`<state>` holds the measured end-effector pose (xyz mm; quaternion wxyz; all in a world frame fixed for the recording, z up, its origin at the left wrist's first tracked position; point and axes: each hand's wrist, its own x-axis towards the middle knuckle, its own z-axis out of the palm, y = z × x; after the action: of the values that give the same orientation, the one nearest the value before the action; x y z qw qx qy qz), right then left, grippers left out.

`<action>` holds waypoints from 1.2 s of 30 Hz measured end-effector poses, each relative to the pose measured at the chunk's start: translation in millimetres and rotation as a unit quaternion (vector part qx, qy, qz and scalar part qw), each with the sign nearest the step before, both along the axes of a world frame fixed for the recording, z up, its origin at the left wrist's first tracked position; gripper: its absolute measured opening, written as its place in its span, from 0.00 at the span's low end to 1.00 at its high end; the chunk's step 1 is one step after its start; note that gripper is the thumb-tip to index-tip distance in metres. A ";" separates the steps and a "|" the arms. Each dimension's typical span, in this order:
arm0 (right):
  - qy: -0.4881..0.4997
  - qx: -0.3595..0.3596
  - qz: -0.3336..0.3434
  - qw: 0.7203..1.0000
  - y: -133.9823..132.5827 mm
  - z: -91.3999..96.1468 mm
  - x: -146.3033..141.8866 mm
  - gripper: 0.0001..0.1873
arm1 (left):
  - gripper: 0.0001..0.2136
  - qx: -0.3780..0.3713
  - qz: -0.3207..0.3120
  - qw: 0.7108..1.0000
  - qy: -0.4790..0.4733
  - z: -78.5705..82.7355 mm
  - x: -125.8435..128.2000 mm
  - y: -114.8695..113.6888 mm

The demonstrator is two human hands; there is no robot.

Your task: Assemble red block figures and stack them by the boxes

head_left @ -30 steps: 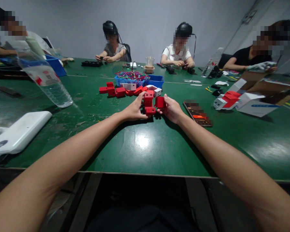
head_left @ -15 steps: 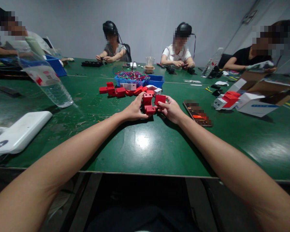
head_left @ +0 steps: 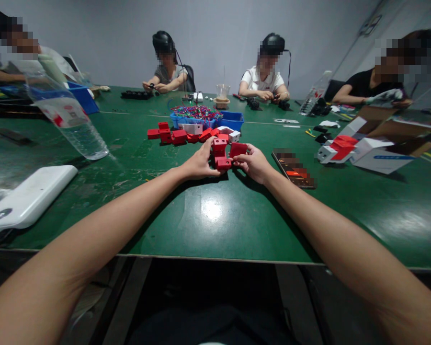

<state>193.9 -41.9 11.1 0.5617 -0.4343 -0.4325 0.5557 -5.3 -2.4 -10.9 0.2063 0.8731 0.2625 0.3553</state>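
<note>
My left hand (head_left: 202,162) is closed around the left side of a red U-shaped block with small holes (head_left: 221,152), fingers behind it and thumb along its lower edge. Beside it, my right hand (head_left: 253,164) pinches a flat-faced red piece (head_left: 239,150) between thumb and fingers. That piece stands tilted close to the block's right side; whether the two touch, I cannot tell. Just beyond my hands lies a row of red blocks (head_left: 179,137) mixed with white blocks (head_left: 190,129).
Behind the blocks stand blue bins (head_left: 232,120), one heaped with coloured wires (head_left: 197,113). A phone (head_left: 293,168) and a white carton (head_left: 379,154) lie to the right. A water bottle (head_left: 75,122) and a white device (head_left: 30,196) are left. Several people sit around the green table (head_left: 208,235).
The red piece in my right hand has tipped, and my right thumb has shifted lower on it. My left hand and its block stay in place.
</note>
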 end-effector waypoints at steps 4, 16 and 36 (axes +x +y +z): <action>-0.007 0.000 0.006 1.000 0.6 -0.1 0.1 0.21 | 0.53 0.002 0.004 1.000 -0.001 -2.8 -0.7 2.3; 0.037 -0.036 0.011 0.999 -2.0 7.4 2.4 0.11 | 0.53 -0.005 0.005 1.000 0.007 -1.2 -0.5 1.9; 0.037 -0.038 0.019 0.998 0.0 6.0 5.3 0.10 | 0.53 -0.006 0.011 1.000 0.023 0.4 -0.5 0.4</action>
<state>199.2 -41.9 17.1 0.5498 -0.4262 -0.3978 0.5982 -5.7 -2.0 -10.5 0.2014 0.8767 0.2793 0.3360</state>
